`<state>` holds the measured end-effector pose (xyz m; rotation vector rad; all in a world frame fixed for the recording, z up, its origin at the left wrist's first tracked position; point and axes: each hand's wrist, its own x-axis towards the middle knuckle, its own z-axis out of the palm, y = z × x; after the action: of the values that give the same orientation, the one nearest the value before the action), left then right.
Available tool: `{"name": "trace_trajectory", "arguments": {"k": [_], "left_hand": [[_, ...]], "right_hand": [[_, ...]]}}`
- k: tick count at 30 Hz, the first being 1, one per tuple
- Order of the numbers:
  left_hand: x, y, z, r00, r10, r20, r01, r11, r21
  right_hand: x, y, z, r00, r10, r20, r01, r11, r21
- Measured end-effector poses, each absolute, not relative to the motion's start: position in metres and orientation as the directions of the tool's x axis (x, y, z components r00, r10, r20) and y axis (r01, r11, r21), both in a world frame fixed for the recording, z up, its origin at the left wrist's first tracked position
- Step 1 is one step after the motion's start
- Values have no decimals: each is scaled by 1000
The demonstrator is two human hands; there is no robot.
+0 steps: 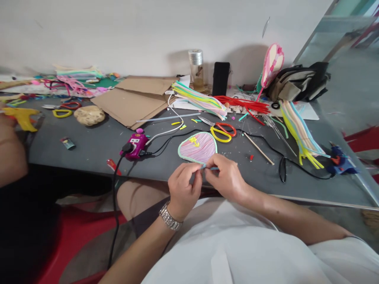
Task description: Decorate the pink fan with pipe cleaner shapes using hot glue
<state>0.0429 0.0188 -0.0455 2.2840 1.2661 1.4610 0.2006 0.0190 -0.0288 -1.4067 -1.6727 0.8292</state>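
Note:
At the table's front edge, my left hand (pixel 184 187) and my right hand (pixel 227 178) meet fingertip to fingertip, both closed in a pinch. Between them is a short light-blue pipe cleaner (pixel 214 169), mostly covered by the fingers. Just beyond the fingertips lies a rounded pink-lilac craft piece (pixel 204 146) with a mint-green border and a small yellow shape (pixel 194 141) on it. Scissors (pixel 220 130) with one red and one yellow handle rest partly open behind that piece.
A purple power adapter (pixel 135 146) with cables sits left. Pipe cleaner bundles (pixel 201 100), cardboard (pixel 139 98), a bottle (pixel 196 71) and a phone (pixel 221 79) line the back. A blue glue gun (pixel 343 159) lies right, a wooden stick (pixel 259 148) nearer. Another person's arm (pixel 12 154) is at far left.

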Motion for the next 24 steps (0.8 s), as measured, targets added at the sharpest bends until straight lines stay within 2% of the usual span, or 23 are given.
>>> {"name": "trace_trajectory", "arguments": {"k": [3,5,7,9,11,14,18,24], "left_hand": [[43,21,-48,130,729,672,572,-609,549],[41,22,-48,94,740,666,566,-590,576],[40,23,-48,63,744,665,552,-581,597],[39,23,-47,50,737,675,533,-591,605],[39,22,-47,49,721,691,513,-612,602],[40,22,-47,43,702,711,496,-633,595],[39,22,-49,56,682,729,482,-658,578],[37,22,-49,81,659,747,512,-671,537]], "right_hand": [[200,17,-31,-123,948,295,583,309,-751],[202,19,-29,-115,949,293,509,309,-803],[206,24,-25,-112,978,173,328,201,-923],[210,29,-22,-194,980,-42,107,-21,-994],[213,34,-20,-337,912,-234,-58,-268,-962],[214,38,-18,-456,813,-363,-192,-488,-852],[214,39,-15,-496,763,-414,-251,-582,-773],[209,39,-16,-473,754,-455,-303,-625,-720]]}}
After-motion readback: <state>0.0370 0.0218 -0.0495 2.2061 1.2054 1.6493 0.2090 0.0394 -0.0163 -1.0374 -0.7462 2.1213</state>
